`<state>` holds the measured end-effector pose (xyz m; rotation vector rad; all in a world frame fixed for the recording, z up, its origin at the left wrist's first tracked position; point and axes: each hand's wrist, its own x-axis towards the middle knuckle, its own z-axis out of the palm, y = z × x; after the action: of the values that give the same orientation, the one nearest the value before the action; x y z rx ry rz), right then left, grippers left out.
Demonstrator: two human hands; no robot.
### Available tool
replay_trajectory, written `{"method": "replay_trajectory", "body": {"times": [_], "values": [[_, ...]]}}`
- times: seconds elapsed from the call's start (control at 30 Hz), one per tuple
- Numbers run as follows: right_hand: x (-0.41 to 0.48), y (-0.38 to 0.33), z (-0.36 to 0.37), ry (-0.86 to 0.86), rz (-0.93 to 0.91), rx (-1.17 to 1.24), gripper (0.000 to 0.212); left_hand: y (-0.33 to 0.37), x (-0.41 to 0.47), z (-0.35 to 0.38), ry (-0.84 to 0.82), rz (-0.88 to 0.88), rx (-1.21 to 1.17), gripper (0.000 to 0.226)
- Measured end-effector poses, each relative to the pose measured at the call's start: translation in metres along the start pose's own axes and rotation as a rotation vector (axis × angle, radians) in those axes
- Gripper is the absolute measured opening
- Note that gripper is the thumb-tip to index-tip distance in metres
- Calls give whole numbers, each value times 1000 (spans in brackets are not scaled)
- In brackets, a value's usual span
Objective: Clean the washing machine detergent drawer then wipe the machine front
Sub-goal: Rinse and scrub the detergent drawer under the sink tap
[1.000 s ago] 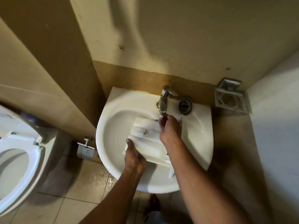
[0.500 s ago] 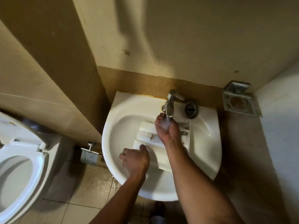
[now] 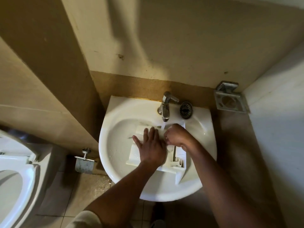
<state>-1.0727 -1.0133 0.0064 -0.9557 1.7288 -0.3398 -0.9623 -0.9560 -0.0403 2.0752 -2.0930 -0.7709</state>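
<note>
At the far left stands a white toilet (image 3: 14, 175) with its seat down, and next to it a metal paper holder (image 3: 84, 163) is fixed low on the tiled wall. To the right of it is a white sink (image 3: 111, 162), and the detergent drawer (image 3: 134, 155) lies inside the basin, a white plastic piece with its long side running from the tap towards the person. The left hand (image 3: 151, 147) lies flat on top of the drawer with straight, spread fingers that point to the back of the basin and press on it. Above the basin a chrome tap (image 3: 166, 106) lets water run down on the far end of the drawer. The right hand (image 3: 178, 135) is just beside the left one, under the water, with its fingers curled in; I cannot tell if they hold anything. A round black strainer (image 3: 185, 110) sits on the sink ledge to the right of the tap. A metal soap holder (image 3: 230, 100) hangs on the wall at the right.
</note>
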Motion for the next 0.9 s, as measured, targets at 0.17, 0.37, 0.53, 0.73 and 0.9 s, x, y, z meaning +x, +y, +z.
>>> {"method": "replay_trajectory", "body": {"times": [0.17, 0.37, 0.53, 0.73, 0.9], "values": [[-5, -8, 8, 118, 138, 741, 19, -31, 6, -10, 200, -318, -211, 52], [14, -20, 45, -78, 270, 1378, 21, -76, 14, -27, 43, -447, -710, 44], [6, -18, 55, -261, 99, 832, 21, -82, 12, -34, -196, -448, -1222, 14], [-16, -29, 55, -95, -245, -516, 20, -80, 19, -30, -210, -541, -1374, 31], [-12, -13, 34, 262, 47, 529, 20, -63, 33, -50, -255, -555, -1384, 44]]}}
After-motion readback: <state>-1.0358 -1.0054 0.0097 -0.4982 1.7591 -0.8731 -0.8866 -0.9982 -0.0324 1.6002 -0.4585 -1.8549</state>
